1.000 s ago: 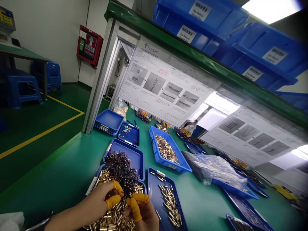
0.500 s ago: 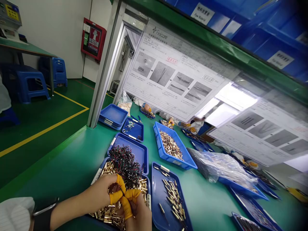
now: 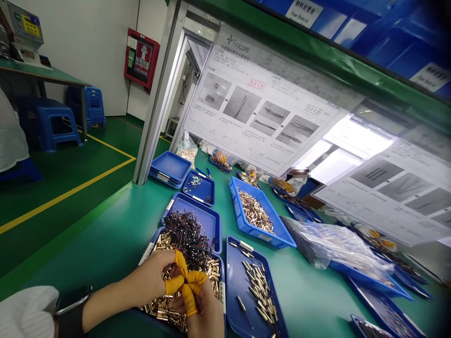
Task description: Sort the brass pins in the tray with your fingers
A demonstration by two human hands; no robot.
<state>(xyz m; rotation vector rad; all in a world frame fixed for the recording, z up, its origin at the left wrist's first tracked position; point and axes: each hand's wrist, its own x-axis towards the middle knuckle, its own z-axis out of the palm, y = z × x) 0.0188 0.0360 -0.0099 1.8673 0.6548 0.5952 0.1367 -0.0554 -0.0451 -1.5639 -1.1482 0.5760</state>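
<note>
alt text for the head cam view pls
The left hand and right hand, wearing orange finger cots, meet above brass connector pins beside a heap of dark wires. More blue trays line the green workbench beneath printed instruction sheets.

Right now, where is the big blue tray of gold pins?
In the head view, the tray sits on the green table, ahead of the right hand, just left of the clear plastic bag.
</note>
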